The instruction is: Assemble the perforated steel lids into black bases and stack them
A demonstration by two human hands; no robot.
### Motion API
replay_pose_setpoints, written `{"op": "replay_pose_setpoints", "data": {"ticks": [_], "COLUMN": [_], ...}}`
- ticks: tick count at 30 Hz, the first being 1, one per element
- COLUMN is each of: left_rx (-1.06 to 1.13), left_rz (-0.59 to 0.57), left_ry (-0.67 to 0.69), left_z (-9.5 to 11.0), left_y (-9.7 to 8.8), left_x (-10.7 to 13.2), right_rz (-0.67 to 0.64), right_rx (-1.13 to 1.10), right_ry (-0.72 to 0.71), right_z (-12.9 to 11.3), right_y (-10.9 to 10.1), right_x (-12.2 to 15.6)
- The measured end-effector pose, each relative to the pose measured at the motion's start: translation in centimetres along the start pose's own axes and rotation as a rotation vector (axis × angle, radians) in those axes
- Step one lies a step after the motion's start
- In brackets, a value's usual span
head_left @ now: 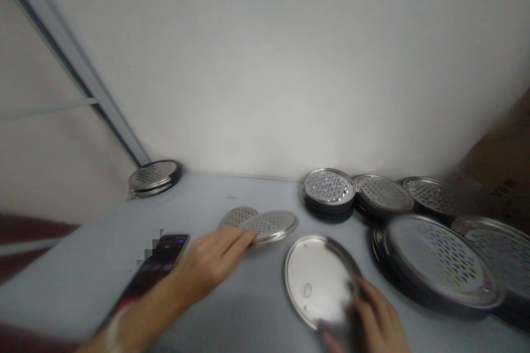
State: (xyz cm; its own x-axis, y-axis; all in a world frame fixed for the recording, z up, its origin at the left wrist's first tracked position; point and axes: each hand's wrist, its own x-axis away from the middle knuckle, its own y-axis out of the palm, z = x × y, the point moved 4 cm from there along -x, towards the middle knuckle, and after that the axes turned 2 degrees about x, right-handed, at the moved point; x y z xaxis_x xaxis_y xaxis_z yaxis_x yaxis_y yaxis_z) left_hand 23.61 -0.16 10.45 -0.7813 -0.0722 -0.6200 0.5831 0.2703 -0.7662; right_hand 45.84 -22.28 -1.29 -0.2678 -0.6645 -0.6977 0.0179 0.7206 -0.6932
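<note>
Tabletop (86, 256) against pale wall (273, 66), metal discs (275, 223)

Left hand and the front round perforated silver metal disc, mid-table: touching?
Touching. The head view shows the left hand with its fingers over the left rim of the round perforated silver metal disc, no gap visible.
</note>
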Motion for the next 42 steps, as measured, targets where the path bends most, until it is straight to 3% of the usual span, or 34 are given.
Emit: {"op": "replay_pose_setpoints", "data": {"ticks": [3, 7, 11, 15, 20, 24, 27, 30, 33, 37, 39, 42], "left_rx": [0.092, 0.411, 0.786, 1.022, 1.044, 0.911, 0.569, 0.285, 0.293, 0.397, 0.395, 0.377], "left_rz": [0.058, 0.119, -0.045, -0.180, -0.329, -0.430, -0.315, -0.202, -0.223, -0.353, -0.399, -0.445], "left_ry": [-0.066, -0.559, -0.979, -1.109, -1.191, -1.118, -0.923, -0.729, -0.480, -0.161, -0.115, -0.147], "left_z": [0.3, -0.2, -1.0, -1.8, -1.8, -1.1, -0.9, 0.6, 4.1, 9.1, 10.3, 10.2], "left_y": [-0.3, -0.3, 0.8, 0.8, 1.0, 1.7, 1.3, 0.9, 1.6, 3.8, 4.9, 6.0], "left_x": [-0.5, -1.4, -0.6, 1.4, 5.3, 7.8, 7.9, 6.5, 4.0, 1.1, 0.4, 0.4], "right_rz": [-0.034, -0.055, -0.043, -0.039, -0.056, -0.113, -0.219, -0.357, -0.405, -0.271, -0.204, -0.198], "right_rx": [-0.007, -0.020, -0.043, -0.050, 0.001, 0.006, -0.033, -0.107, -0.160, -0.085, -0.050, -0.031], "right_ry": [-0.020, -0.044, -0.035, -0.022, -0.136, -0.117, -0.052, -0.019, -0.082, -0.167, -0.199, -0.214], "right_z": [0.2, 0.2, -0.1, -0.1, 0.4, 0.4, -0.5, -1.7, -2.6, -1.7, -0.6, 1.0], "right_y": [0.1, 0.2, -0.1, -0.6, -0.8, -1.3, -1.7, -1.8, -1.3, -0.7, -0.8, -1.7], "right_x": [0.2, 0.2, 0.0, -0.4, -0.3, -1.7, -4.3, -6.4, -6.4, -3.9, -2.8, -2.1]}}
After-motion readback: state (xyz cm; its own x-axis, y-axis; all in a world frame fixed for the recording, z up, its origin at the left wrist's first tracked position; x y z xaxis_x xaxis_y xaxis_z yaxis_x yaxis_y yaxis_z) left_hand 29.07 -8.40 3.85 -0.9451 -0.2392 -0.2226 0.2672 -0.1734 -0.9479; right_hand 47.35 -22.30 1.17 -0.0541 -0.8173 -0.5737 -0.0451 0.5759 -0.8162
